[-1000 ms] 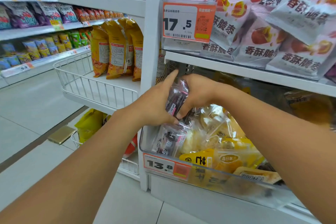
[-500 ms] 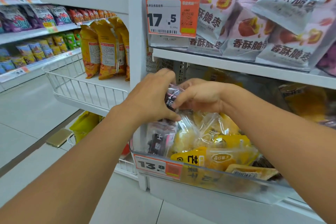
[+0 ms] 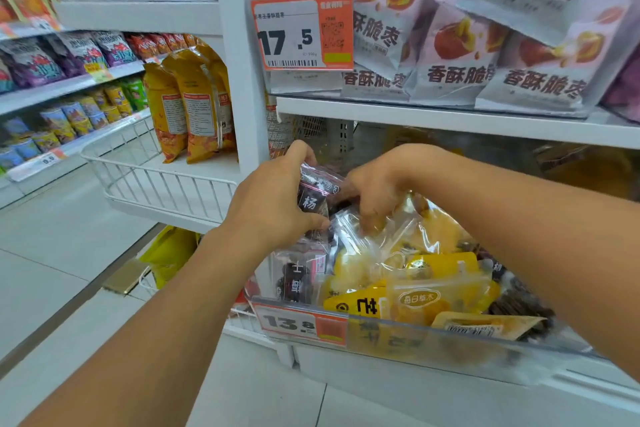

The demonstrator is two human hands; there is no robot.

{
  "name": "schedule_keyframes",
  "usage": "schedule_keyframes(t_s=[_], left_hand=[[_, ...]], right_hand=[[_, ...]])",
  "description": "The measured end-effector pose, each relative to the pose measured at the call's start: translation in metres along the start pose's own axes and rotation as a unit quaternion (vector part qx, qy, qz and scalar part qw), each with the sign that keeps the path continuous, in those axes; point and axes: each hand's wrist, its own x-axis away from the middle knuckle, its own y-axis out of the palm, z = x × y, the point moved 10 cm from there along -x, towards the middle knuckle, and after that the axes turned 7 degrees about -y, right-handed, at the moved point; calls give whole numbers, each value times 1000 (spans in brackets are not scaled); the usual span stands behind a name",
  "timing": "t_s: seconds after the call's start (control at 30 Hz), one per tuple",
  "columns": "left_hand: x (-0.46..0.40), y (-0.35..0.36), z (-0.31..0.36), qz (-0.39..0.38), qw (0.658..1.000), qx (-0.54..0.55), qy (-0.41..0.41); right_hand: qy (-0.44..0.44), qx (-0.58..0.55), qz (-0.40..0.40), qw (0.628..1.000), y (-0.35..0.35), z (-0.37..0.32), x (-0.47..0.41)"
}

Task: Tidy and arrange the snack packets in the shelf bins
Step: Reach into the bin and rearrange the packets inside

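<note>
A: Grip status, both hands?

B: Left hand [image 3: 273, 204] clenched round a clear dark-fruit packet [image 3: 317, 189], thumb across its front; the character 杨 is legible on a dark label. Right hand [image 3: 375, 189] curled at the packet's right edge, fingertips down among the crinkled clear bags. Whether it pinches that packet or a neighbouring bag, I cannot tell.

A: Packet location?

B: Upright at the left end of the clear-fronted bin [image 3: 450, 340], above the other stock, at about 12 o'clock from the orange price tag [image 3: 300, 322] reading 13.8.

A: Bin contents?

B: A second dark packet [image 3: 298, 279] standing below the held one; yellow dried-fruit packets, one [image 3: 420, 302] with an oval logo reading 每日草木; a barcode label lying flat at 3 o'clock of that.

A: Shelf above?

B: White-and-pink bags [image 3: 450, 59] printed 香酥脆枣; tag [image 3: 301, 33] reads 17.5.

A: At 9 o'clock?

B: White wire basket [image 3: 162, 180] holding orange-yellow bags [image 3: 197, 104].
</note>
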Motion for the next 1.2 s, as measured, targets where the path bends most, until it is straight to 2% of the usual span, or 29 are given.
schedule_keyframes(t_s=[0.23,0.53,0.63,0.83,0.93,1.0,1.03,1.13,1.2], left_hand=[[5,-3,-2,46,999,-12,-11],[0,-3,-2,56,998,-31,-15],[1,-1,0,53,998,-41,0],[0,8,-13,-29,997,66,9],[2,2,-19,-6,995,95,13],[1,0,-21,18,997,73,16],[1,1,-20,19,998,60,17],[1,3,-21,11,1000,16,-1],[1,4,-20,13,1000,-22,-8]], right_hand=[[63,193,7,979,23,-13,-8],[-9,99,106,989,8,-1,29],[20,-4,116,993,2,10,44],[50,-25,249,967,-26,21,12],[61,-76,306,947,-38,20,5],[66,-21,339,938,-50,15,2],[65,9,335,940,-53,12,-3],[78,17,216,973,-43,14,-24],[96,17,163,982,-42,17,-26]])
